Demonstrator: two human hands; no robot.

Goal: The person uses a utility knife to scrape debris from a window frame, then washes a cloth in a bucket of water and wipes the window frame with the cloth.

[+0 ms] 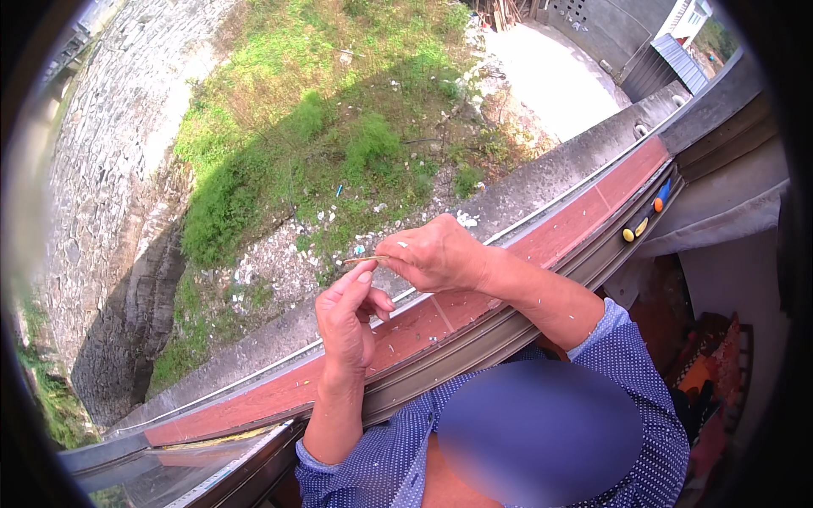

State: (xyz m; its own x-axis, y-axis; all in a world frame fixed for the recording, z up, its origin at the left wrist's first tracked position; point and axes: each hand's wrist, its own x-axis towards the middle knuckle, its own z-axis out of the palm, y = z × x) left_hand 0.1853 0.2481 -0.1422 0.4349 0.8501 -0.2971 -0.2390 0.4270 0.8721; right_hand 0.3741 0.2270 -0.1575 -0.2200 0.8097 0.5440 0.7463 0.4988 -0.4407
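Above a reddish tiled window ledge, my two hands meet over the outer side. My right hand is closed, pinching one end of a thin brown stick-like piece between thumb and fingers. A small pale fleck shows on that hand. My left hand has its thumb and a fingertip raised against the same piece from below, the other fingers loosely curled. What exactly the piece is, I cannot make out. Pale bits are scattered along the ledge.
A dark metal window track runs along the ledge, with a glass pane at lower left. A blue-and-orange tool and yellow-ended objects lie at its right end. Far below are a littered grassy slope and a stone wall.
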